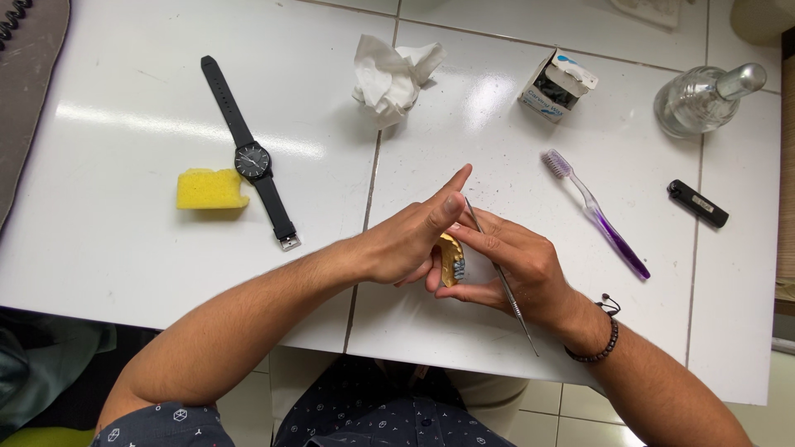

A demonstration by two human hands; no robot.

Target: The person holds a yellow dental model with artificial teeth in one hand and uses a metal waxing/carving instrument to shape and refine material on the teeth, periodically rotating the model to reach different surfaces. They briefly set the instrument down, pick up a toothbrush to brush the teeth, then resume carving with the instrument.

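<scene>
Nearest the camera, a dark patterned shirt [364, 418] fills the lower edge, and both forearms reach up from it to the white tiled bench [124, 248]. The left hand [406, 244] and right hand [517, 269] meet over the middle of the bench. Between them sits a small golden dental cast [451, 258] with greyish teeth along one edge, pinched from both sides. The left grip is partly clasped on the cast, its forefinger stretched straight out. The right grip is closed around a thin metal instrument [501, 277], which runs slantwise across the fingers with its tail pointing back toward the wrist.

Fine work like this seems to go best with the cast braced firmly and the tool tip moved in short, light strokes, wrists kept steady.

The cast looks hard and waxy-glossy; the instrument is slim, straight steel. A beaded bracelet [603, 339] circles the right wrist. Around lie a porous yellow sponge [210, 189], a black wristwatch [251, 157] laid flat, a crumpled tissue [391, 76], a small open box [556, 84], a clear purple toothbrush [595, 211], a glass burner [702, 98] and a small black lighter [697, 204].
</scene>
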